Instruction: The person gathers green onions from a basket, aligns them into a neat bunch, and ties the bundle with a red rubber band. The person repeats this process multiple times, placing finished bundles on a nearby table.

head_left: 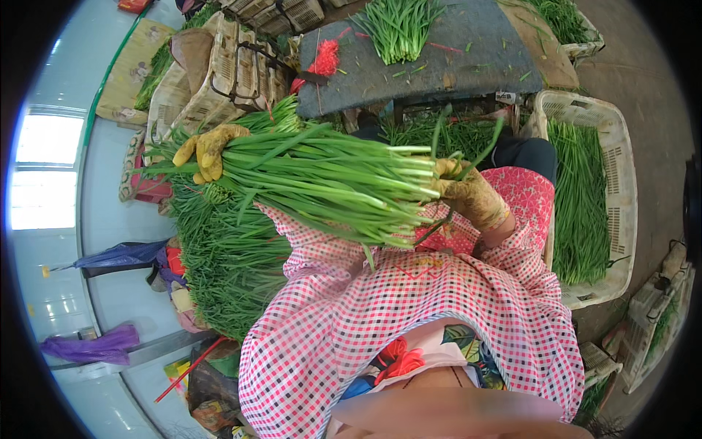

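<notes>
A thick bunch of garlic chives (329,181) lies across in front of my chest, pale cut ends to the right. My left hand (211,151), in a soiled yellow glove, grips its leafy end from above. My right hand (471,195), gloved too, is at the pale stem ends, with a few loose green leaves (482,148) caught in its fingers. The fingers of this hand are partly hidden behind the stems. Below and left of the bunch is a large heap of chives (230,258). A checked smock (417,291) covers my chest and arms.
Ahead stands a cloth-covered table (482,60) bearing another chive bunch (403,33) and red ties (324,57). A plastic crate (622,208) of chives is at my right. More crates (236,66) stand at the upper left. A folded blue umbrella (123,255) is beside the wall.
</notes>
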The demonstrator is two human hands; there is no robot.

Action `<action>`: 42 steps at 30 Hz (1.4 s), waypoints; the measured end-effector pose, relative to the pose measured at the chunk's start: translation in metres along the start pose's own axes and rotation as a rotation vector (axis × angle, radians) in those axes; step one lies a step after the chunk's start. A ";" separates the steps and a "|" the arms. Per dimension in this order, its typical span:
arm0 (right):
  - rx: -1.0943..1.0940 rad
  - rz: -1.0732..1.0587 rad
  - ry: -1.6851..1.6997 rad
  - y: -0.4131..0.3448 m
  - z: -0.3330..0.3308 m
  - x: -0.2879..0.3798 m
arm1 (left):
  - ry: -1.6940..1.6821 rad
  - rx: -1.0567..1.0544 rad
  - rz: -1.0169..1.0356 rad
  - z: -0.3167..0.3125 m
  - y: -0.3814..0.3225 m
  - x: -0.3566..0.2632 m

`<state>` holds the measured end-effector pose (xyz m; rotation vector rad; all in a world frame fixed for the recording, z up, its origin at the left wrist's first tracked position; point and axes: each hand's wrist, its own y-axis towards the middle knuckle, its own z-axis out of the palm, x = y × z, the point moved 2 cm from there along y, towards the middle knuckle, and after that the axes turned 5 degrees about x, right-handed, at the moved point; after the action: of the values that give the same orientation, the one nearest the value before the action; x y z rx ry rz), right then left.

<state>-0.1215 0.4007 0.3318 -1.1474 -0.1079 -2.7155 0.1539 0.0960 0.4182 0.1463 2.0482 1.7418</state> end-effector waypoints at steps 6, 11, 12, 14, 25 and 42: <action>-0.006 -0.250 0.082 -0.048 -0.051 -0.003 | -0.029 -0.101 -0.033 0.006 -0.010 -0.009; -0.144 -0.162 0.030 -0.019 -0.050 -0.023 | 0.048 -0.311 0.060 0.006 -0.010 0.012; 0.015 -0.059 0.114 -0.001 -0.040 -0.031 | -0.061 -0.373 0.061 0.007 -0.011 0.022; 0.097 -0.053 0.248 0.026 -0.020 -0.044 | -0.294 -0.493 0.111 0.010 -0.011 0.041; 0.075 -0.078 0.181 -0.023 -0.023 0.001 | 0.189 -0.702 0.177 0.011 -0.014 0.025; -0.382 -0.477 -0.537 0.026 0.007 -0.004 | 0.240 -1.048 0.076 0.023 -0.011 0.030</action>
<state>-0.1081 0.3766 0.3336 -2.1961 0.0799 -2.7963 0.1381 0.1261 0.3972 -0.3262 1.0142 2.7199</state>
